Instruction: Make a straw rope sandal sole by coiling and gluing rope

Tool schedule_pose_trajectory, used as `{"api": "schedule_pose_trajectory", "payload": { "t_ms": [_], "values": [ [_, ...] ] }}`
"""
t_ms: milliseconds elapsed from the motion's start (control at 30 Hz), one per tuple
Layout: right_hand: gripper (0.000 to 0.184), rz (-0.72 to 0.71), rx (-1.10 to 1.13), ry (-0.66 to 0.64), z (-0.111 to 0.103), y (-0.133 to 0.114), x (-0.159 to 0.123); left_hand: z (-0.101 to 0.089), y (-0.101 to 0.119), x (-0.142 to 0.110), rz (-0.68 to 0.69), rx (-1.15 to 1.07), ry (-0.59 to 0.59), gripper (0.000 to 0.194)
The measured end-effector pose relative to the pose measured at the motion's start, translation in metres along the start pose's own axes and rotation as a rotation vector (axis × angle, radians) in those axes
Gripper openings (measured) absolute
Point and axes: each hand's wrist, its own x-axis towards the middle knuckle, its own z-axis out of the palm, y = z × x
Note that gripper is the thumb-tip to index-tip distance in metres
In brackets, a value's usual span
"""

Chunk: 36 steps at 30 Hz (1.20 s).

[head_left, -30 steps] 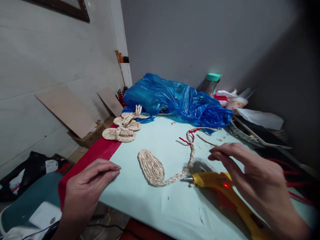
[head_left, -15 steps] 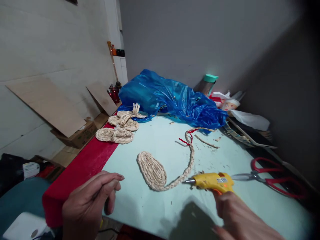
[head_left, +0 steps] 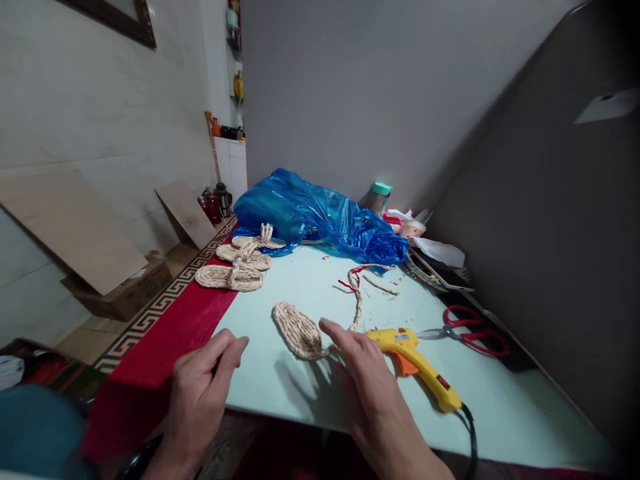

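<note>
An oval coil of braided straw (head_left: 296,331), shaped like a sole, lies flat on the pale table. Its loose braid (head_left: 358,308) runs right and back, ending among red ties. My right hand (head_left: 367,373) is open, fingers stretched over the braid beside the coil; whether it touches is unclear. Just right of it, a yellow hot glue gun (head_left: 434,375) rests on its side, its nozzle hidden behind the hand. My left hand (head_left: 207,380) hovers at the table's front left edge, fingers curled closed and nothing visible in them.
Several woven straw sandals (head_left: 230,277) sit at the back left on a red cloth (head_left: 165,340). A blue plastic bag (head_left: 310,213) spreads across the back. Red-handled scissors (head_left: 453,331) lie right of the glue gun, whose black cord (head_left: 473,433) hangs over the front edge.
My right hand has let go of the glue gun and moved left over the braid, opening. My left hand has curled tighter. The camera view has shifted.
</note>
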Motion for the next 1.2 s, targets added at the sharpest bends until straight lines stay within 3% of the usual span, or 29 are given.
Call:
{"api": "schedule_pose_trajectory", "payload": {
  "t_ms": [100, 200, 400, 533, 667, 800, 867, 1000, 1100, 1200],
  "values": [
    [0.06, 0.06, -0.153, -0.06, 0.008, -0.011, 0.017, -0.001, 0.004, 0.002, 0.016, -0.014, -0.029, 0.039],
    [0.071, 0.097, -0.239, -0.07, 0.021, -0.018, 0.031, -0.002, 0.004, 0.004, 0.008, -0.058, -0.025, 0.045],
    [0.067, 0.098, -0.262, -0.037, 0.036, -0.015, 0.041, -0.002, 0.0, 0.01, -0.074, -0.215, -0.098, 0.024],
    [0.072, 0.059, -0.201, 0.033, 0.026, -0.018, 0.035, -0.001, 0.004, 0.006, -0.13, -0.341, -0.101, 0.025],
    [0.075, -0.022, -0.121, 0.112, 0.004, -0.03, 0.019, 0.005, 0.023, -0.006, -0.147, -0.514, -0.154, 0.03],
    [0.077, -0.066, -0.069, 0.144, -0.008, -0.044, 0.005, 0.014, 0.051, -0.017, -0.314, -1.062, -0.397, 0.039],
    [0.077, -0.076, -0.057, 0.156, -0.009, -0.048, 0.001, 0.018, 0.06, -0.02, -0.394, -1.202, -0.424, 0.047],
    [0.073, -0.114, -0.059, 0.193, -0.008, -0.054, -0.002, 0.026, 0.062, -0.025, -0.493, -1.243, -0.357, 0.064],
    [0.068, -0.143, -0.072, 0.203, -0.007, -0.057, -0.001, 0.029, 0.059, -0.027, -0.536, -1.232, -0.291, 0.063],
    [0.063, -0.146, -0.086, 0.214, -0.005, -0.057, -0.001, 0.028, 0.059, -0.026, -0.507, -1.237, -0.301, 0.061]
  ]
}}
